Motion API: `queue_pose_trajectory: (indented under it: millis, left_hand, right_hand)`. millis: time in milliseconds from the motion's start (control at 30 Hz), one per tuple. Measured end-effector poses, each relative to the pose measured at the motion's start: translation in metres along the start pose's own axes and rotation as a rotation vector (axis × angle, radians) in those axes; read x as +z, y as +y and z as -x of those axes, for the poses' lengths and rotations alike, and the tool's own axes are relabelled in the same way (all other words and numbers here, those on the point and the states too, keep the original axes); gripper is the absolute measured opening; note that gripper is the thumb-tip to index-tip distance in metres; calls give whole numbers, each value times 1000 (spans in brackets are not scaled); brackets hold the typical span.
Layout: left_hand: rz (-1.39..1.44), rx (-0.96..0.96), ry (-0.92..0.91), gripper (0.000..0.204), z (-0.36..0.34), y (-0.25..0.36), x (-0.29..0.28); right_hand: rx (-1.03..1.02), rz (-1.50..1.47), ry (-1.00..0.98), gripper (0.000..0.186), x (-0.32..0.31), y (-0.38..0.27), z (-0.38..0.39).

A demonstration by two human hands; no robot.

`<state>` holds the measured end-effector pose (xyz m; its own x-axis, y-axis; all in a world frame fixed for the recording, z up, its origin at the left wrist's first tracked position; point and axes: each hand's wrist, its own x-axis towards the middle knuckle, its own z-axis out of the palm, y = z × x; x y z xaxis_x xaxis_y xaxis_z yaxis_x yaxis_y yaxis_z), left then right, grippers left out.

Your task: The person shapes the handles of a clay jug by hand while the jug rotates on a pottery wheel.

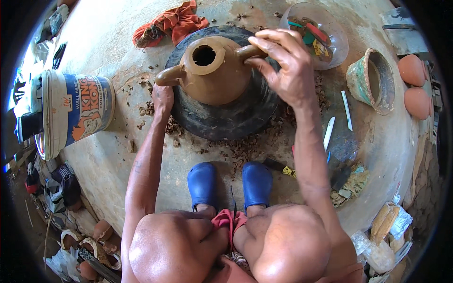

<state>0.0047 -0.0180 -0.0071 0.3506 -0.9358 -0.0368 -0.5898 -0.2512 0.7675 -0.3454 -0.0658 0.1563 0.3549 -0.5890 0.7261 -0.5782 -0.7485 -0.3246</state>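
Note:
A brown clay pot (219, 87) with a round dark mouth stands on a black turntable (226, 127). Two stubby handles stick out from its shoulders. My right hand (289, 68) pinches the right handle (251, 53) between thumb and fingers. Under the left handle (170, 75), at the turntable's rim, is my left hand (163, 96); its fingers are mostly hidden by the handle, so whether they grip anything does not show.
Clay scraps surround the turntable. A red cloth (172, 23) lies behind it. A clear bowl of tools (337, 40), a crusty pot (361, 80) and reddish clay pots (413, 70) stand right. Left is a paint bucket (75, 106). A white blade-like strip (329, 133) lies nearby.

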Motion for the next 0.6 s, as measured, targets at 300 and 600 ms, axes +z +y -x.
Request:
queue_pose_trajectory:
  millis: [300, 600]
  left_hand:
    - [46, -28, -49, 50, -6, 1, -4]
    - [102, -1, -50, 46, -9, 3, -5]
  right_hand:
    - [152, -63, -125, 25, -11, 17, 12]
    - [701, -509, 156, 26, 31, -10, 63]
